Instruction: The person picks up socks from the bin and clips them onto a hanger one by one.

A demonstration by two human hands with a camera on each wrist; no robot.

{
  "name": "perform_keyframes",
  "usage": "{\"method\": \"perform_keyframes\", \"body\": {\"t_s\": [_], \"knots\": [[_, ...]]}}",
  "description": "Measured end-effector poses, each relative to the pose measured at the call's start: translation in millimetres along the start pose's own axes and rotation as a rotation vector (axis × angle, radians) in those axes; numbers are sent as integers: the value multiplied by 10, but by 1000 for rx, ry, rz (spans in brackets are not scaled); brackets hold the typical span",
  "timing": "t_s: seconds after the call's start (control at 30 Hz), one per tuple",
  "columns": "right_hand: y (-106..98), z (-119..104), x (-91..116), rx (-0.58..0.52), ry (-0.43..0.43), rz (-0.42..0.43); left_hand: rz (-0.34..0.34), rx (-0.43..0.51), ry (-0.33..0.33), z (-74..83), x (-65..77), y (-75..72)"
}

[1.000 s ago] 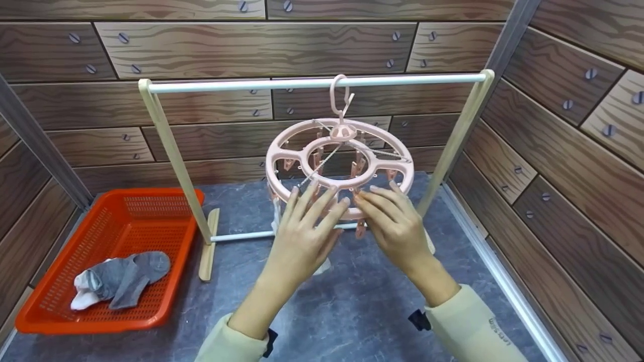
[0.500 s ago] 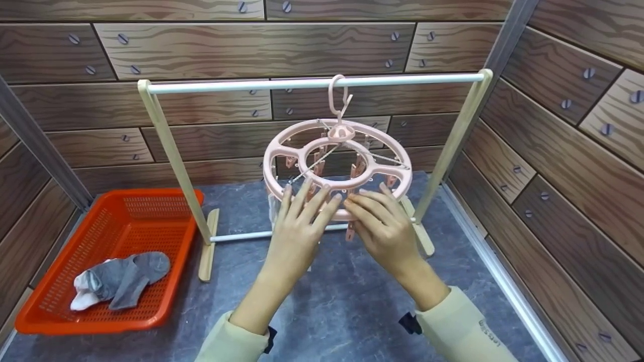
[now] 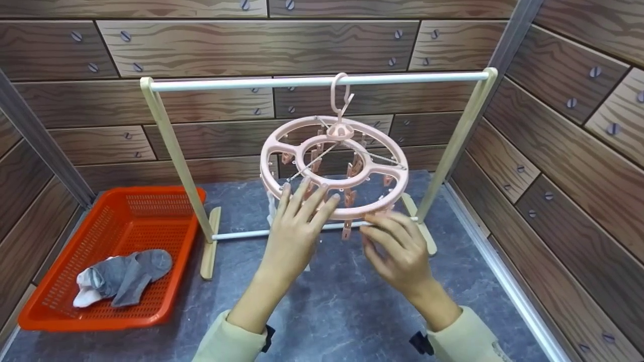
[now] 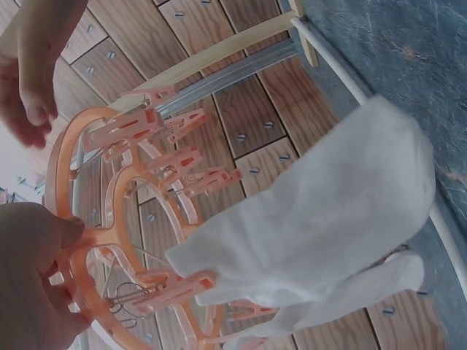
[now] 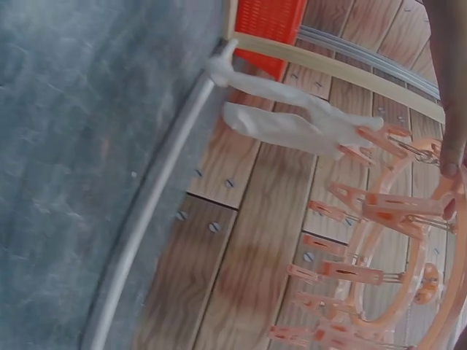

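Observation:
A round pink clip hanger (image 3: 356, 211) hangs by its hook from a white rail. My left hand (image 3: 294, 229) grips the front left of its rim; in the left wrist view that hand's thumb (image 4: 67, 232) lies against the ring. The right hand (image 3: 400, 246) is just off the front right rim, fingers loosely bent and holding nothing. Below the ring dangle several pink clothespins (image 5: 354, 273). One clothespin (image 4: 168, 293) bites the cuff of a white sock (image 4: 328, 197), hanging near a second white strip of cloth (image 4: 398, 275). My left hand mostly hides these socks in the head view.
The wooden stand's white rail (image 3: 226, 84) spans above the hanger, with a lower bar (image 3: 241, 235) near the floor. An orange basket (image 3: 173, 296) stands at left, holding grey and white socks (image 3: 133, 274). Plank-patterned walls (image 3: 553, 125) enclose the space.
My right hand has come off the front rim and moved slightly right and down. The left hand stays on the rim. The ring has swung a little to the left.

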State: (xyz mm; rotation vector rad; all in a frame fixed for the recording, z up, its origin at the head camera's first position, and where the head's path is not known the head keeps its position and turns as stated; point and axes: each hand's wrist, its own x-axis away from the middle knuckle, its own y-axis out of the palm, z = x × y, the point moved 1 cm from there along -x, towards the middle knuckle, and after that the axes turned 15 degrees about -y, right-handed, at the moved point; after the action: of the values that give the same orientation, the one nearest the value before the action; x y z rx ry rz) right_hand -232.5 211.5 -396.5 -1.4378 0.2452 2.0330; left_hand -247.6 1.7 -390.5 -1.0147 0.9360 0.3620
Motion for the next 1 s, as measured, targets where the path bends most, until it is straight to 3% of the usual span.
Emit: {"method": "perform_keyframes", "body": {"t_s": [0.13,0.3,0.47,0.6,0.73,1.0], "knots": [[-10,-21,206,-79,118,-88,-19,-3,-6,-6,-4,-5],[34,-23,415,-244,420,-190,-20,3,-5,-15,0,-4],[116,-30,430,-488,734,-182,-16,4,1,-13,4,2],[188,-29,394,-651,911,-181,-27,6,-10,-16,11,0],[244,-36,349,-687,989,-199,-26,16,-10,-25,23,5],[296,-69,287,-695,1006,-177,-35,16,-9,-31,21,-5]]}}
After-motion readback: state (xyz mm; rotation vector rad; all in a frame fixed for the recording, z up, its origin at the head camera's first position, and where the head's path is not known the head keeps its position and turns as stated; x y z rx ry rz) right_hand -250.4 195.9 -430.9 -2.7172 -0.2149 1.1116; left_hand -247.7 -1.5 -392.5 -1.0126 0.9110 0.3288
